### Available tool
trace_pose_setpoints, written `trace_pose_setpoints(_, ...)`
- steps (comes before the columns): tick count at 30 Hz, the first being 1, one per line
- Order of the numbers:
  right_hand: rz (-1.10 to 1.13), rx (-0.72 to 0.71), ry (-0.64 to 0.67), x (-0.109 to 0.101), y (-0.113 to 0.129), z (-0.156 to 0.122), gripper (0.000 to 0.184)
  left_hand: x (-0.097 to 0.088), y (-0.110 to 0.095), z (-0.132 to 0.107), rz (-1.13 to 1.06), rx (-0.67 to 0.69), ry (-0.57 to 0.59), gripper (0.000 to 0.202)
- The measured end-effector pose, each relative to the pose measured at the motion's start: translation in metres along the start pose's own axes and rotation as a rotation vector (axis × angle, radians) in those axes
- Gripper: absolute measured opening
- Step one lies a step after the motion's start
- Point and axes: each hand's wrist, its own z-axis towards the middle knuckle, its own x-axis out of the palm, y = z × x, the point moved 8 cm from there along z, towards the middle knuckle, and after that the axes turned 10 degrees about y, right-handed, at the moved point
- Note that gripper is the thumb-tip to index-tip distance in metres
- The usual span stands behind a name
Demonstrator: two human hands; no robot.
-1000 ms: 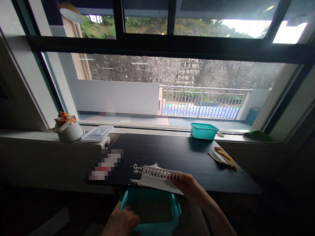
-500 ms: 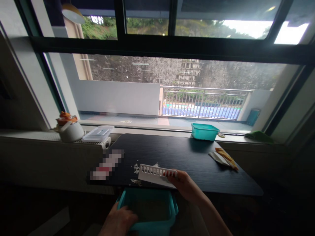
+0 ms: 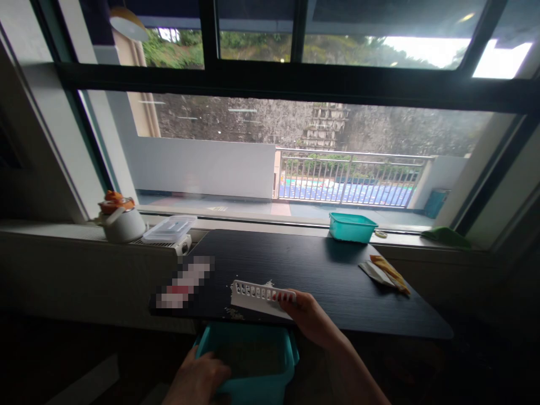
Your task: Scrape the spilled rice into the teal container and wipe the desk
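My right hand point(image 3: 311, 316) is closed around the right end of a white plastic strip with a row of slots point(image 3: 258, 306). The strip's lower edge is near the tabletop, tilted over small white grains point(image 3: 234, 314) by the front edge; some of them show past its left end and behind it. Below that edge, my left hand point(image 3: 199, 372) grips the left rim of a teal plastic bin point(image 3: 290, 360), fingers hooked over the inside. The bin's interior is dark, and its contents cannot be made out.
The dark table point(image 3: 291, 253) stands against the window sill. At its back sits a second teal bin point(image 3: 352, 228). A yellow and white packet point(image 3: 386, 273) lies on the right, a blurred-out item point(image 3: 183, 284) on the left. A clear lid point(image 3: 171, 229) and a pot point(image 3: 123, 224) rest beyond.
My right hand has moved the slotted strip slightly left, over more of the grains. The held bin and my left hand have shifted a little left too.
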Motion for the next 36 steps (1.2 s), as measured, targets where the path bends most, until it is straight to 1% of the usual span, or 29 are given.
trace_pose_setpoints(6,0.015,0.025,0.051,0.006,-0.002,-0.009,0.035,-0.003,-0.002,0.002,0.059,-0.046,0.111,0.016)
trace_pose_setpoints(9,0.017,0.006,0.053,0.007,0.002,-0.002,0.033,-0.005,-0.002,0.002,0.061,-0.051,0.11,0.018)
trace_pose_setpoints(13,-0.062,-0.036,0.023,0.008,0.005,0.015,0.029,-0.004,0.003,-0.001,0.009,-0.044,0.069,0.019)
trace_pose_setpoints(16,-0.077,-0.045,0.035,0.013,0.005,0.022,0.029,-0.003,0.008,-0.002,-0.004,-0.042,0.04,0.019)
trace_pose_setpoints(20,-0.078,-0.008,0.075,0.022,0.009,0.015,0.03,-0.002,0.01,-0.001,0.006,-0.046,0.046,0.018)
trace_pose_setpoints(23,-0.072,0.015,0.095,0.024,0.013,0.006,0.031,-0.003,0.01,0.001,0.041,-0.069,0.059,0.017)
trace_pose_setpoints(26,-0.02,-0.027,0.09,0.019,0.017,0.006,0.034,-0.005,0.007,0.001,0.06,-0.064,0.038,0.016)
trace_pose_setpoints(29,-0.036,-0.072,0.018,0.006,0.017,0.015,0.037,-0.004,0.005,0.0,0.039,-0.041,0.032,0.016)
trace_pose_setpoints(31,-0.053,-0.078,-0.016,0.0,0.013,0.022,0.039,-0.005,0.006,-0.001,0.018,-0.041,0.012,0.016)
trace_pose_setpoints(32,-0.055,-0.076,-0.023,-0.002,0.011,0.025,0.039,-0.005,0.007,-0.001,0.008,-0.045,0.003,0.017)
trace_pose_setpoints(34,-0.051,-0.067,-0.019,-0.002,0.006,0.028,0.039,-0.004,0.008,-0.002,-0.011,-0.048,0.025,0.018)
trace_pose_setpoints(36,-0.062,-0.052,-0.013,0.0,0.003,0.026,0.037,-0.005,0.006,-0.003,-0.023,-0.031,0.03,0.018)
